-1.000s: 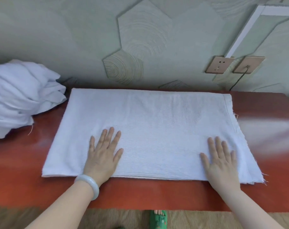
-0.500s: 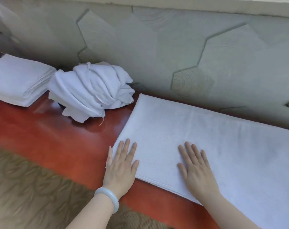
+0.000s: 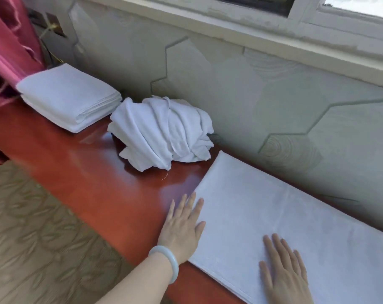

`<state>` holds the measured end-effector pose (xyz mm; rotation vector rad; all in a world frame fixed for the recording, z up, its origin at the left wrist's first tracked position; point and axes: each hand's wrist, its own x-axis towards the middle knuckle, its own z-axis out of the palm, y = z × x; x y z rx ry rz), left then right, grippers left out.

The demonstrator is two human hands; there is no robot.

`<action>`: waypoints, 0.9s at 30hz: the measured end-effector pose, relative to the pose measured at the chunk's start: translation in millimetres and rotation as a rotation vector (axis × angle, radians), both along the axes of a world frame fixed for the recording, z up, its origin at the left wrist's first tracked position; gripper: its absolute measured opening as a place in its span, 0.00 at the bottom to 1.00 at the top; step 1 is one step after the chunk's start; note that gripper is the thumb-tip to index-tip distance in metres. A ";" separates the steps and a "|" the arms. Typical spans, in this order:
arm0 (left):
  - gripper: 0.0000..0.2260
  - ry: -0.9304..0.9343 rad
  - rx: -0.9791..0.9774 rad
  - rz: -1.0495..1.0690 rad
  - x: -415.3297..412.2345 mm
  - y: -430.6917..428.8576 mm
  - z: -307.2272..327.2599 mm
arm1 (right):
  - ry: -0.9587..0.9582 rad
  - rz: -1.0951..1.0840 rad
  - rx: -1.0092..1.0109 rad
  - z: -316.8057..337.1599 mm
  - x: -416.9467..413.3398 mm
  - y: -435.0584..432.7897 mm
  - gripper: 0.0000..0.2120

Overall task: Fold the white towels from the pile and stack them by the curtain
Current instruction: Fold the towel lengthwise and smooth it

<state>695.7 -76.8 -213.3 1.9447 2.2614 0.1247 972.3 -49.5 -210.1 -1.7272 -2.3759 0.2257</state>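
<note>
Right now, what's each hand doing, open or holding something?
Left hand: open, flat across the spread towel at its left edge.
Right hand: open, flat on the same towel.

left hand (image 3: 181,231) flat, fingers spread, palm down, right hand (image 3: 284,270) likewise flat, forearms extended

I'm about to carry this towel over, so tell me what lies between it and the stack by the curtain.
The crumpled pile of unfolded towels lies on the red tabletop, directly between the flat towel and the folded stack by the curtain. Bare tabletop shows along its near side.
</note>
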 end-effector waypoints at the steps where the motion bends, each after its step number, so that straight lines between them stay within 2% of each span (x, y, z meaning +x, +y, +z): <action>1: 0.27 0.003 0.003 -0.006 -1.3 -2.3 -3.0 | 0.018 -0.025 0.015 2.8 -5.0 4.2 0.23; 4: 0.27 0.012 0.034 0.011 -0.5 2.6 -3.6 | 0.077 -0.046 0.061 26.1 -29.2 55.2 0.06; 5: 0.27 0.014 0.038 0.006 -1.3 4.8 -4.1 | 0.109 -0.023 0.024 34.8 -40.1 79.3 0.04; 9: 0.27 0.040 0.071 0.001 -8.0 8.1 -6.0 | 0.223 0.086 -0.113 55.5 -101.3 180.1 0.09; 12: 0.27 0.001 0.045 0.008 -6.7 8.8 -3.5 | 0.217 0.092 -0.207 58.9 -153.0 239.8 0.15; 15: 0.27 0.014 0.033 0.017 -7.2 8.9 -2.6 | 0.155 0.046 -0.403 51.5 -188.0 272.4 0.18; 18: 0.27 0.013 0.017 0.015 -8.2 9.1 -1.6 | 0.111 -0.044 -0.498 45.0 -209.3 288.4 0.23; 21: 0.27 0.002 0.013 0.016 -8.2 8.9 -2.1 | 0.117 -0.027 -0.609 44.9 -215.9 294.6 0.18; 24: 0.27 0.003 0.015 0.024 -8.3 9.5 0.8 | 0.103 0.050 -0.521 46.7 -215.0 299.5 0.13; 27: 0.28 -0.008 0.014 0.030 -7.4 7.1 0.7 | 0.158 0.078 -0.359 35.0 -218.0 302.6 0.20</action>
